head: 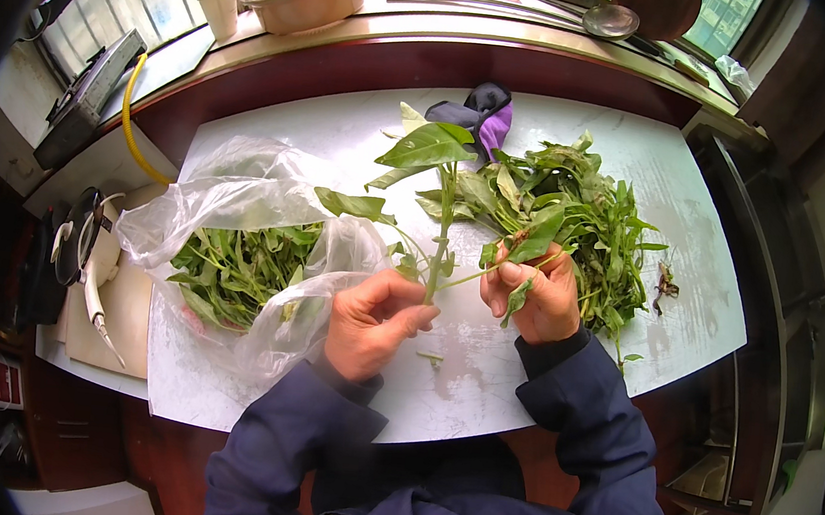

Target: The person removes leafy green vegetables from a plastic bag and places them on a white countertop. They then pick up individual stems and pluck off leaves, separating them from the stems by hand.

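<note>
My left hand [377, 323] pinches the lower part of an upright green leafy stem [443, 223] between thumb and fingers. A thin side stalk runs from it to my right hand [535, 294], whose fingers grip the stalk and its leaves, one partly brown. Left of my hands lies an open clear plastic bag [238, 198] with leafy greens [245, 270] inside. A loose pile of leafy greens [577, 199] spreads behind and beside my right hand. One small cut piece of stem [430, 355] lies on the white tabletop [472, 407] between my forearms.
Behind the greens is a dark and purple cloth item [495, 119]. Brown plant scraps [666, 284] lie at the right. The sill holds a plastic basin [311, 2], a cup [220, 9] and a metal ladle [609, 22]. A yellow hose [132, 122] hangs at the left.
</note>
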Available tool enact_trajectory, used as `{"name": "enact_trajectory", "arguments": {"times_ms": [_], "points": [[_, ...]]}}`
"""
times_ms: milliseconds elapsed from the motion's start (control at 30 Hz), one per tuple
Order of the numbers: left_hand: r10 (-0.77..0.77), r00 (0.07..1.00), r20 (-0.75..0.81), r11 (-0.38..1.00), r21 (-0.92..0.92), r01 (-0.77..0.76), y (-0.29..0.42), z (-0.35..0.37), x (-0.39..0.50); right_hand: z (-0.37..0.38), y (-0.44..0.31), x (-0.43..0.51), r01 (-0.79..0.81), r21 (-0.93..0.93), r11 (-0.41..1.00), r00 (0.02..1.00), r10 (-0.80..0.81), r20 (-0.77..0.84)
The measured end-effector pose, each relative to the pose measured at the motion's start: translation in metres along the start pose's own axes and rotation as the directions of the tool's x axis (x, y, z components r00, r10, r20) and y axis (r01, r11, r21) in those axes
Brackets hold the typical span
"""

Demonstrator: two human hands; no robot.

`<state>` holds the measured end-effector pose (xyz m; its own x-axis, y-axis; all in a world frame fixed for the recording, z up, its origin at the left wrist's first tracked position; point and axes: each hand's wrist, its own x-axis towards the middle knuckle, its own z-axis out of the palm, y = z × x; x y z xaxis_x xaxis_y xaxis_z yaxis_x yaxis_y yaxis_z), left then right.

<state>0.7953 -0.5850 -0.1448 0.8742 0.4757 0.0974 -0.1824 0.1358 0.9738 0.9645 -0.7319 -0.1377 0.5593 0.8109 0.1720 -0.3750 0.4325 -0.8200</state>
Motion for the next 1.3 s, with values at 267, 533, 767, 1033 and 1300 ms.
{"name": "enact_trajectory", "arguments": {"times_ms": [267, 533, 767, 1033, 1300], "points": [[0.017, 0.999, -0.044, 0.999, 0.039, -0.015, 0.001, 0.002, -0.001, 0.006, -0.001, -0.006, 0.064, -0.142, 0.988, 0.997, -0.069, -0.028], [0.066, 0.996, -0.064, 0.995, 0.072, -0.062, 0.001, 0.002, -0.002, 0.009, -0.002, -0.005, 0.055, -0.295, 0.954, 0.992, -0.086, -0.093], [0.109, 0.988, -0.113, 0.991, 0.085, -0.1, 0.003, 0.0, -0.002, 0.015, -0.009, -0.007, 0.001, -0.491, 0.871, 0.985, -0.085, -0.149], [0.16, 0.984, -0.075, 0.964, 0.224, -0.14, 0.001, -0.003, -0.003, 0.006, 0.003, 0.003, 0.223, -0.912, 0.345, 0.898, -0.436, 0.055], [0.209, 0.976, -0.056, 0.976, 0.083, -0.204, 0.005, -0.005, -0.001, 0.007, -0.017, 0.0, 0.152, -0.904, 0.4, 0.987, -0.021, 0.157]]}}
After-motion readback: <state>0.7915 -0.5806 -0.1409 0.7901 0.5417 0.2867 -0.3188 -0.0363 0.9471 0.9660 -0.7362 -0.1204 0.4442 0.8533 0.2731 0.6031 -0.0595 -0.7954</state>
